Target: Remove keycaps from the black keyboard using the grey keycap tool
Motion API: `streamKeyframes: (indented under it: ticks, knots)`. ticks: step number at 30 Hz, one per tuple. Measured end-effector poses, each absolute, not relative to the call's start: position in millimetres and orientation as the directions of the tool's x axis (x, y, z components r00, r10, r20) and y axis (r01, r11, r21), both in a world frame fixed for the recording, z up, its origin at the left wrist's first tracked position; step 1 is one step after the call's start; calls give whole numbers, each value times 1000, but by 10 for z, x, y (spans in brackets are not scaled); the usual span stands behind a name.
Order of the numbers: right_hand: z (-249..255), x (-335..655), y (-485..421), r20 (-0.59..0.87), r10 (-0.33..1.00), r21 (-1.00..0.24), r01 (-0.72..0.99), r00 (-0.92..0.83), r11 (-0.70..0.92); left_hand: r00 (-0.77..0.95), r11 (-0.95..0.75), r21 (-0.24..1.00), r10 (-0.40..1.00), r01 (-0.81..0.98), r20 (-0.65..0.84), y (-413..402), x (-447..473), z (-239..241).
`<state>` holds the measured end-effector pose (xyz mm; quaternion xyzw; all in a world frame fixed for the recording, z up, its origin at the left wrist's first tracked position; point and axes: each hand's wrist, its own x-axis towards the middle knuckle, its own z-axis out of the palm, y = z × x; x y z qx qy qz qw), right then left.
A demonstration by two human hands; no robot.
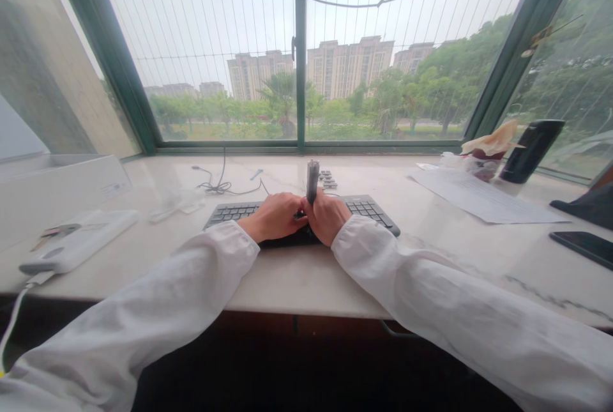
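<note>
A black keyboard [371, 209] lies on the white sill-like desktop, its middle hidden beneath both hands. My right hand [328, 215] is closed around a dark grey tool [313, 181] that stands upright with a paler top end; its lower end and exact kind cannot be made out. Beside it, my left hand [281, 215] is closed, with its fingertips meeting the right hand's over the keyboard. Whatever the left fingers pinch is hidden. Several loose keycaps [327, 179] sit in rows just behind the keyboard.
A thin black cable [220, 187] coils behind the keyboard. To the left are a white power bank [89, 239] with keys on it and a white box [62, 188]. On the right lie a paper sheet [488, 195], a dark bottle [531, 150] and a phone [584, 247].
</note>
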<state>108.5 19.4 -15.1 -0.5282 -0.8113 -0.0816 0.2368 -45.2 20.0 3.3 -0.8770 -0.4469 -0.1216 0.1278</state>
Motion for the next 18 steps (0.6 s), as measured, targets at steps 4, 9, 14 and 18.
streamKeyframes:
  ticks: [4,9,14,18]
  knots:
    - [-162,1082,198,486,811,-116,896,-325,428,580,-571,-134,747,810,325,206,-452,33]
    - [-164,1088,195,490,807,-111,895,-329,433,582,-570,-139,747,810,321,198,-455,42]
    - [-153,1092,197,489,807,-115,893,-331,436,598,-600,-107,733,793,325,232,-484,27]
    - [-152,1085,196,486,810,-114,895,-328,431,584,-588,-98,743,803,328,227,-490,27]
